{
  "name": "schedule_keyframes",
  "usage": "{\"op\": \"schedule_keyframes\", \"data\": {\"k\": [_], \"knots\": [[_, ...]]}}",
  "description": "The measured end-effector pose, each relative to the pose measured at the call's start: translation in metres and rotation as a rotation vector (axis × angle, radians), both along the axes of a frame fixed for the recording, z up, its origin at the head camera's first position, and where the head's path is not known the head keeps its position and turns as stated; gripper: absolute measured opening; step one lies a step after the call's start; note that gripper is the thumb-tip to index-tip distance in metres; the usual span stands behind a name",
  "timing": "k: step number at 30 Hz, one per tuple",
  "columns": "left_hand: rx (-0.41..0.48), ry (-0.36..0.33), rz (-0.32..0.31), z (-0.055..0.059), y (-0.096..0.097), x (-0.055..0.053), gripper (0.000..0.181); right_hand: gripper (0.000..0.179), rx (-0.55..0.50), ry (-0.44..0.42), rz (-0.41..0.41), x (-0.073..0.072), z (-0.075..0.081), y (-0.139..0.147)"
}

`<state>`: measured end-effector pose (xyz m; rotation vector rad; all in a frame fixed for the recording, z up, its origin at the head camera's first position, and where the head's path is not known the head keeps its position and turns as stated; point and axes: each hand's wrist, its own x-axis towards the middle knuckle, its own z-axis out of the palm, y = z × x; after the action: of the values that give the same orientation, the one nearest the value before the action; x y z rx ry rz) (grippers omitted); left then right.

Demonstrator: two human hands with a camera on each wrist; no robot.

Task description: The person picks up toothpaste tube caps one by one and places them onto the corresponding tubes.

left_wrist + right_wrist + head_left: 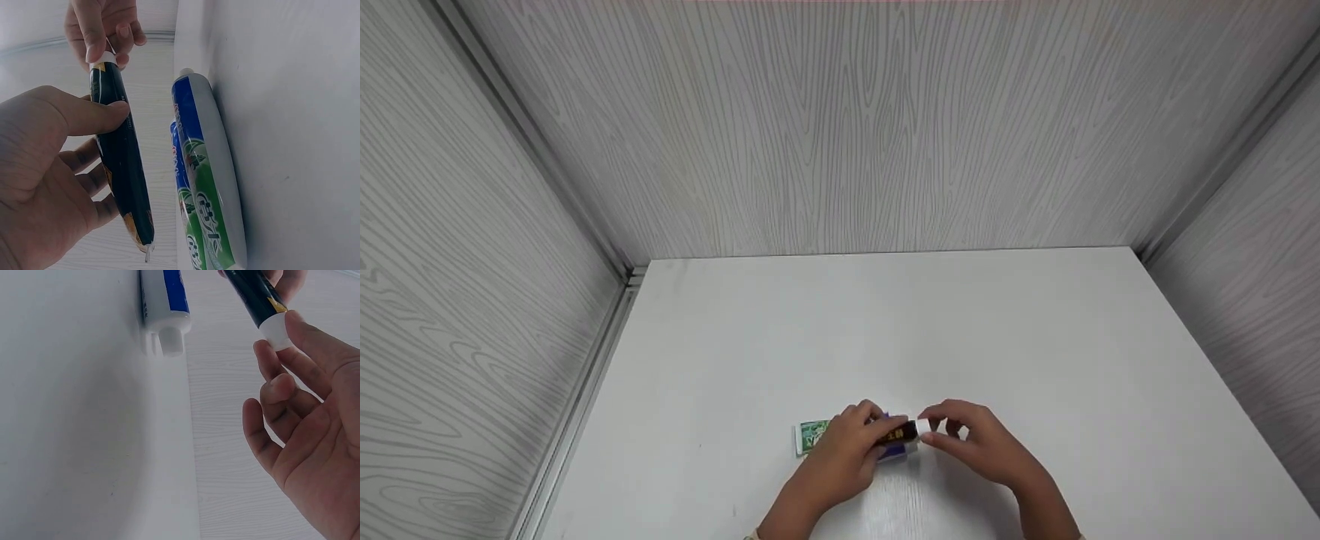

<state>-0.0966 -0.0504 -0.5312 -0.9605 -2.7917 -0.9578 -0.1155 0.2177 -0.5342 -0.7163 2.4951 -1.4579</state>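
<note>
My left hand (844, 454) grips a dark toothpaste tube (121, 146) with gold marks, thumb across its upper side. At the tube's end, my right hand (315, 405) pinches the white cap (275, 332) between thumb and fingers. The cap sits against the tube's end; whether it is fully screwed on cannot be told. Below the held tube, a blue, green and white toothpaste tube (211, 174) lies on the table, its white cap (171, 342) toward the right. A similar printed strip (183, 197) shows alongside it, partly hidden.
The white table (885, 322) is bounded by grey wood-grain panels at the back (840, 127), the left (465, 300) and the right (1260, 247). A metal rail (577, 405) runs along the table's left edge.
</note>
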Motion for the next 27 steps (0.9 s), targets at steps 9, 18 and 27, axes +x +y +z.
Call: {"op": "schedule_keyframes", "data": {"k": [9, 18, 27], "knots": [[0.0, 0.023, 0.018, -0.0012, 0.0014, 0.0002, 0.046, 0.02, 0.028, -0.017, -0.031, -0.0007, 0.0008, -0.0029], [0.004, 0.011, 0.022, -0.0013, 0.0026, 0.0008, 0.047, 0.023, 0.055, 0.012, -0.056, -0.0004, 0.0016, -0.0059], [-0.014, 0.013, 0.034, 0.0023, 0.004, 0.0004, 0.046, 0.026, 0.045, 0.006, -0.085, 0.001, 0.0041, -0.0068]]}}
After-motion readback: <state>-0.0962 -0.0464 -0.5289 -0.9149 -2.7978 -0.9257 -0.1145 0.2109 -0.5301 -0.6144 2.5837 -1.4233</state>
